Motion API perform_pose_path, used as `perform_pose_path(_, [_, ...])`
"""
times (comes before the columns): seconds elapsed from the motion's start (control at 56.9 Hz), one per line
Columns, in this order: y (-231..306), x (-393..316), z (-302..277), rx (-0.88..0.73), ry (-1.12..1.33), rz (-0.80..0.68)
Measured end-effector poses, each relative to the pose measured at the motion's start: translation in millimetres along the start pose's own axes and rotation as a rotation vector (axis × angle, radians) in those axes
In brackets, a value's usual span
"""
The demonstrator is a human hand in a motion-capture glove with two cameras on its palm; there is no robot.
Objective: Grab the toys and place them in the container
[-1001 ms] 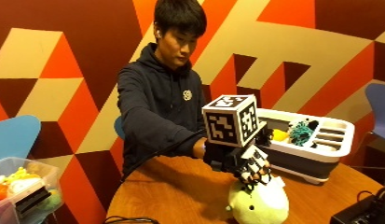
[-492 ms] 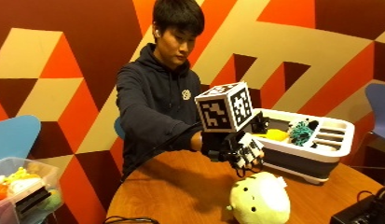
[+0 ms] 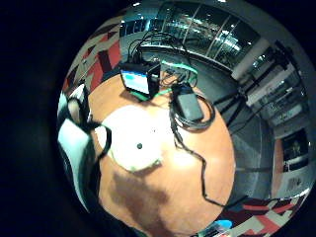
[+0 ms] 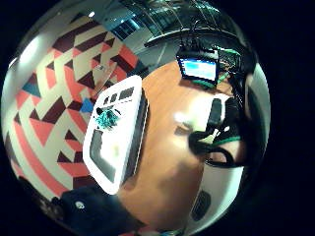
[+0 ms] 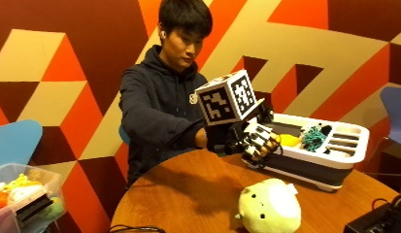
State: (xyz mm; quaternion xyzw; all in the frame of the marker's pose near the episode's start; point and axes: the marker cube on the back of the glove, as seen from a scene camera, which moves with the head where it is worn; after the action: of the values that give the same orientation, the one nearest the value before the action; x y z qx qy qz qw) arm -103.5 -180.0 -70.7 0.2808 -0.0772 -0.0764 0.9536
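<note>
Hovering: gloved right hand (image 5: 255,141), fingers relaxed, holding nothing | round soft green plush (image 5: 270,207) on wood table (image 5: 180,194) | white slotted container (image 5: 329,145) nr.

The person's gloved right hand (image 5: 257,141) is raised in front of the chest, forearm reaching forward from a dark sleeve. Its fingers (image 5: 264,143) are loosely curled, palm turned downward, and they hold nothing. The other hand cannot be seen.

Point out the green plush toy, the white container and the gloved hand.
green plush toy (image 5: 270,206): outside view, its rounded back.
white container (image 5: 355,155): outside view, its near right rim.
gloved hand (image 5: 257,141): outside view, its knuckles.
</note>
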Motion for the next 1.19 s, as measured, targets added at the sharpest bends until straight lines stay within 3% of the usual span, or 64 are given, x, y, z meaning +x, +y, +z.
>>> perform_pose_path(0.369, [-1,12,30,-0.204,0.018,0.001])
perform_pose_path(0.755, [1,29,106,-0.451,0.093,0.028])
perform_pose_path(0.948, [-8,23,125,-0.334,0.116,-0.040])
perform_pose_path(1.194, [-15,13,125,-0.302,-0.067,0.040])
